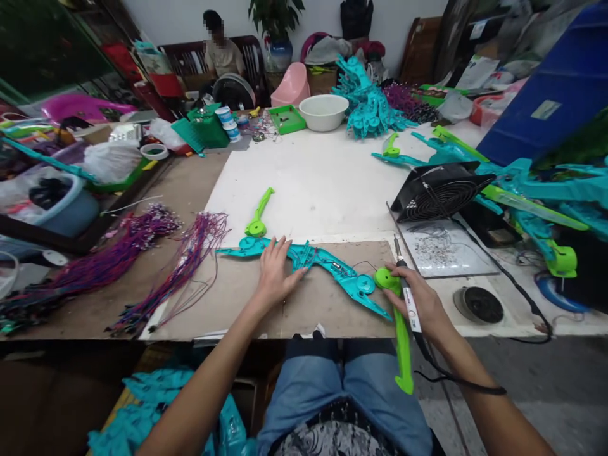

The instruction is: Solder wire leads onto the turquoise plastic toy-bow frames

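A turquoise plastic bow-shaped shell lies open side up on the brown board, with a thin wire and small parts inside. My left hand rests flat on its left half, fingers stretched and thumb toward the middle. Past its right end, my right hand is closed round a soldering iron, tip pointing up and away. Pinched in the same hand is a lime green plastic arm with a round end, hanging over the table edge. Another green arm lies just beyond the shell's left end.
Bundles of purple-red wires lie at left. On the right stand a black fan, a sheet with solder bits and a round tin. Turquoise parts and a white basin are at the back. A person sits beyond.
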Demonstrator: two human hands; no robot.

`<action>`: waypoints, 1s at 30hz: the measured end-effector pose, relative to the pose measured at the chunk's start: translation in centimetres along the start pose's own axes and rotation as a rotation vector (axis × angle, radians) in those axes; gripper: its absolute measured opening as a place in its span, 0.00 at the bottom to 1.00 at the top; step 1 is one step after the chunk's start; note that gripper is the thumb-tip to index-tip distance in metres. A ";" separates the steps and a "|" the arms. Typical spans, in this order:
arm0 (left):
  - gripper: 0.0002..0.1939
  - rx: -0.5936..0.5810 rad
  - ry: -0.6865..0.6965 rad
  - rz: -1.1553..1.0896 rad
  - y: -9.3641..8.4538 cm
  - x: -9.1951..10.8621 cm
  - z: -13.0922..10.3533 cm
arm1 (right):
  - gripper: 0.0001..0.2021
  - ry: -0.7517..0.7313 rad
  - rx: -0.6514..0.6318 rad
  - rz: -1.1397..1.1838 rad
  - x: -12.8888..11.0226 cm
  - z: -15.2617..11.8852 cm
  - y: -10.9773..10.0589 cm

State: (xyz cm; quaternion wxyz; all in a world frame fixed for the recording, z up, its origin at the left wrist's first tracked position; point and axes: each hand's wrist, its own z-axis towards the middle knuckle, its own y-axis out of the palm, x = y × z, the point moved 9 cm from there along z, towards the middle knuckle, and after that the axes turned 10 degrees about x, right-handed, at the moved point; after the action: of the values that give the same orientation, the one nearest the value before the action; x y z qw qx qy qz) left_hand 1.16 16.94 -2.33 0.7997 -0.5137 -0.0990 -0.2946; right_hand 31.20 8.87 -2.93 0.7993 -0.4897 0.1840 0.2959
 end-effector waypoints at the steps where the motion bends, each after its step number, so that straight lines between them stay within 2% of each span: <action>1: 0.35 -0.035 0.000 0.020 0.7 -0.2 -0.1 | 0.14 0.011 -0.003 -0.001 0.1 0.0 -0.1; 4: 0.37 -0.083 0.014 0.055 1.7 -0.6 -0.4 | 0.13 0.045 -0.015 0.014 0.5 -0.1 -0.4; 7: 0.40 -0.065 0.034 0.066 1.6 -0.7 -0.7 | 0.13 0.048 -0.009 0.040 0.3 -0.1 -0.8; 17: 0.42 -0.033 0.050 0.057 1.4 -0.4 -1.0 | 0.12 -0.068 0.012 0.080 -2.7 -0.2 -1.0; 24: 0.41 -0.018 0.045 0.050 1.4 -0.6 -1.0 | 0.12 -0.057 0.067 0.064 -1.7 -0.3 -0.7; 30: 0.41 -0.006 0.048 0.028 1.4 -0.6 -0.9 | 0.13 0.035 0.101 0.070 -0.5 -0.4 0.0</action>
State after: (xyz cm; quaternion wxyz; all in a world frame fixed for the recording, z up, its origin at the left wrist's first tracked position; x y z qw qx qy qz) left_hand 1.39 16.81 -4.09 0.8042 -0.5104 -0.0717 -0.2960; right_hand 30.84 8.40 -2.84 0.8088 -0.4471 0.2294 0.3054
